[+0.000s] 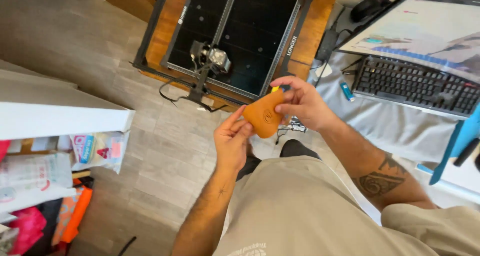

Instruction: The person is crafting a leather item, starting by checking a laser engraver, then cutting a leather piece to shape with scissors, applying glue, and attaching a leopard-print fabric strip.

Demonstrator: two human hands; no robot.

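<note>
A small tan-orange leather piece point(264, 117), rounded and roughly triangular with a stamped round mark, is held up between both hands in front of my chest. My right hand point(301, 103) pinches its upper right edge with thumb and fingers. My left hand point(231, 141) touches its lower left edge with the fingertips. Beyond the hands, a black laser engraver frame point(235, 33) with its head point(212, 58) sits on a wooden table point(165, 36).
A black keyboard point(415, 83), a monitor point(425, 33), a black mouse point(367, 8) and a small blue object point(347, 91) lie on a grey desk at the right. White shelves point(55, 121) with packets and bright fabrics stand at the left. Grey tiled floor lies below.
</note>
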